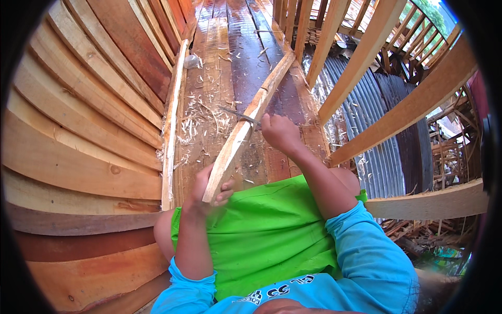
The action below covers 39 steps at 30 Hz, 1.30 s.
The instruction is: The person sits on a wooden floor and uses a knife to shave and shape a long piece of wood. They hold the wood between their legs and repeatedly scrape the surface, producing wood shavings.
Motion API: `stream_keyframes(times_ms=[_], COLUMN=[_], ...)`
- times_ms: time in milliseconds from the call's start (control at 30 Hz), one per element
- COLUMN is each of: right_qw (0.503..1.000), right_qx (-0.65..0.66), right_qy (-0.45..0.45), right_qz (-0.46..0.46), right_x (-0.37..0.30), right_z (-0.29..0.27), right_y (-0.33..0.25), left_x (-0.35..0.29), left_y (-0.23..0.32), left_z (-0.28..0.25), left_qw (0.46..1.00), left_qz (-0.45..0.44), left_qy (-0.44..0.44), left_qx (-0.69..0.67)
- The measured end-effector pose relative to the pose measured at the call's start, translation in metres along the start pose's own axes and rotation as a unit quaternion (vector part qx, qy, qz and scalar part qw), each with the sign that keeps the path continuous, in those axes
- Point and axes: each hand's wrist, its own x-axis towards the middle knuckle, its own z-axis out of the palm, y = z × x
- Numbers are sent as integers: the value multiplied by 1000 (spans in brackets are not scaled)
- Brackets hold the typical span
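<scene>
A long, pale wooden stick [230, 147] slants away from me, its near end above my lap and its far end toward the right-hand railing. Around the near end, my left hand [203, 183] is closed, fingers wrapped from beneath and from the side. My right hand [281, 132] is a fist just right of the stick, closed on a knife. The thin dark knife blade [244, 118] lies across the stick's upper face, its tip out to the left. The knife's handle is hidden inside the fist.
Wood shavings [193, 112] litter the plank floor [219, 36]. Another pale stick [171, 131] lies along the left plank wall [94, 115]. A small clear object [192, 61] sits near its far end. Wooden railing slats [361, 65] stand on the right, with corrugated metal sheeting [361, 112] beyond them.
</scene>
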Motion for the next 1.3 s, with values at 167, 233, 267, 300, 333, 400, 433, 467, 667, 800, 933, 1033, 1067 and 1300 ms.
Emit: stream_keyframes(times_ms=[167, 233, 267, 300, 333, 400, 433, 467, 667, 800, 933, 1033, 1067, 1300], right_qw=[1000, 1000, 1000, 1000, 1000, 1000, 1000, 1000, 999, 1000, 999, 999, 999, 998], right_qx=[15, 11, 9, 7, 5, 4, 5, 7, -18, -6, -6, -9, -10, -6], right_qy=[13, 5, 1, 2, 3, 1, -2, -4, -36, -23, -34, -43, -45, -57], right_qz=[4, 9, 12, 11, 11, 10, 10, 10, 23, 20, 19, 17, 16, -21], right_x=[2, -1, -2, -4, -5, -6, -4, -3, -3, 1, -1, 1, 1, -3], right_z=[0, -3, -6, -9, -12, -15, -15, -16, -18, -13, -17, -17, -16, -12], right_y=[7, 3, 0, 0, 0, 3, 6, 8, 6, 11, 8, 9, 9, 5], left_x=[3, 5, 4, 6, 7, 4, 3, 3, -4, -7, -12, -13, -12, 2], left_y=[3, 0, 0, -1, -1, 0, 0, -1, -1, -2, -3, -3, -3, 9], left_z=[-5, 3, 2, 1, 0, -2, -2, -1, 3, 9, 10, 10, 9, -3], left_qw=[998, 997, 998, 998, 999, 999, 998, 998, 999, 998, 998, 998, 998, 1000], left_qz=[-14, -7, -7, -7, -7, 0, 3, 4, 12, 19, 16, 23, 21, 1], left_qy=[-29, 12, 11, 7, 3, -14, -23, -19, 3, 13, 28, 33, 34, -12], left_qx=[45, 74, 66, 59, 52, 52, 51, 53, 46, 54, 46, 46, 52, -22])
